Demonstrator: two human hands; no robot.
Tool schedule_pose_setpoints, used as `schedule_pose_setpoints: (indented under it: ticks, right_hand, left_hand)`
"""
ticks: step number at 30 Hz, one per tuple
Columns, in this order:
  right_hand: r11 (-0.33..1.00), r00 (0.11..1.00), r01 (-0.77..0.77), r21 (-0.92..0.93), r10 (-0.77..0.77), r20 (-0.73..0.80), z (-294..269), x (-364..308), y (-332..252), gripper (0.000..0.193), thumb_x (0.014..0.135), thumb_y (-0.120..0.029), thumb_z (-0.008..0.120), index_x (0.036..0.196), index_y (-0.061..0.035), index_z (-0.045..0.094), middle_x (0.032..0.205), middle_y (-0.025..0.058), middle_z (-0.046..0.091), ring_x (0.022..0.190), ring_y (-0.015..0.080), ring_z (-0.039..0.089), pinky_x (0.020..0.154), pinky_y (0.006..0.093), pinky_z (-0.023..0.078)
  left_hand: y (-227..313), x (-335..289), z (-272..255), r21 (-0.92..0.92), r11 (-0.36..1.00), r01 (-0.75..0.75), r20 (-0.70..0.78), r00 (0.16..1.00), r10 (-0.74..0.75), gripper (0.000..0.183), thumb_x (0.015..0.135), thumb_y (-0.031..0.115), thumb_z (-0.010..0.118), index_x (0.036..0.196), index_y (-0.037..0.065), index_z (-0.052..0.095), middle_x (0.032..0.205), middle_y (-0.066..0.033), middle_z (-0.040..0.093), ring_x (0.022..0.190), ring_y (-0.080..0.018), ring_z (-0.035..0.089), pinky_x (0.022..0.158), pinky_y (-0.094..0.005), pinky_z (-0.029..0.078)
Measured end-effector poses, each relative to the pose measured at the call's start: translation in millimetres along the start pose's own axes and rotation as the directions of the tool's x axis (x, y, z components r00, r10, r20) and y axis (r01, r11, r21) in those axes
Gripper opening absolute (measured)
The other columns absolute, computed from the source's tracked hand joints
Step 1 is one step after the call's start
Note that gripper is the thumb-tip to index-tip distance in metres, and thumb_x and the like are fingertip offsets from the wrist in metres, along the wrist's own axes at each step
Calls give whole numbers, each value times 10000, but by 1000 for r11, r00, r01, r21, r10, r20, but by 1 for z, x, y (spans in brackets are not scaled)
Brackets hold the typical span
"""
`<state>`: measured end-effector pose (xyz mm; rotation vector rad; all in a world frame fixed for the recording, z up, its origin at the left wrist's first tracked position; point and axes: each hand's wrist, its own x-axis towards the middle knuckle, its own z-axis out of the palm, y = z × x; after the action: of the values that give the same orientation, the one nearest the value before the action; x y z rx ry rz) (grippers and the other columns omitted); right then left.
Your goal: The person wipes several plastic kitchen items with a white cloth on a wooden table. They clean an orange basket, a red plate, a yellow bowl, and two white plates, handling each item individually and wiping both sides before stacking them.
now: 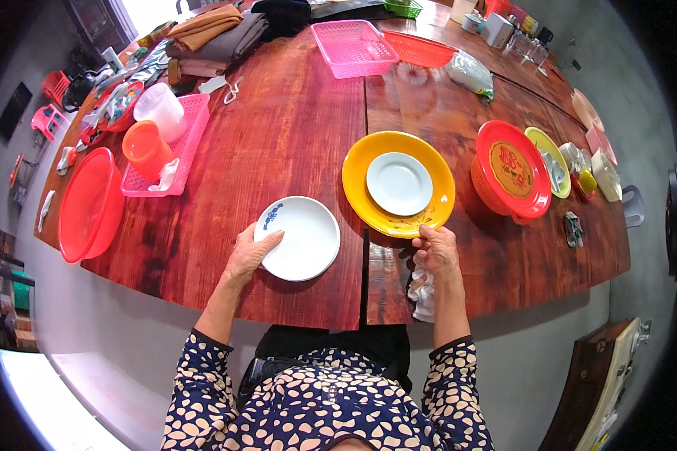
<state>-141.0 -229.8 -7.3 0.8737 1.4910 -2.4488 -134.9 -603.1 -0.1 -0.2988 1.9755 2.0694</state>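
My left hand [248,253] grips the left edge of a white plate [302,240] with a blue pattern near its rim, thumb on top. A second edge below its right side suggests another plate underneath. To the right, a larger yellow plate [357,184] carries a small white plate [399,184] in its middle. The fingers of my right hand [436,250] pinch the yellow plate's near rim. A crumpled white cloth [422,293] lies beside my right wrist, partly hidden by it.
On the left stand a red basin [90,207] and a pink tray [195,135] holding an orange cup [147,149]. A red lidded basket [489,177] is right of the plates. Pink [353,51] and red baskets [421,49] stand at the back. A seam splits the wooden tabletop [278,135].
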Motion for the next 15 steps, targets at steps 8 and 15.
schedule_pose_setpoints:
  ticks: [8, 15]
  right_hand:
    - [1000, 1000, -5, -19, 5, -19, 0, 3, 1, 112, 903, -58, 570, 999, -3, 556, 757, 52, 617, 518, 100, 562, 352, 202, 393]
    - [997, 1000, -4, -73, 6, 31, -11, -13, 4, 115, 908, -71, 570, 1001, -4, 563, 725, 40, 620, 517, 94, 572, 365, 205, 410]
  left_hand:
    - [3, -8, -1, 16, 999, -28, 27, 999, 28, 442, 848, 204, 716, 1180, -31, 544, 1036, -104, 651, 875, -149, 640, 766, -282, 545]
    - [4, -23, 2, 41, 999, -2, -9, 1000, 3, 445, 851, 192, 712, 1189, -37, 536, 1037, -103, 650, 884, -149, 639, 779, -281, 543]
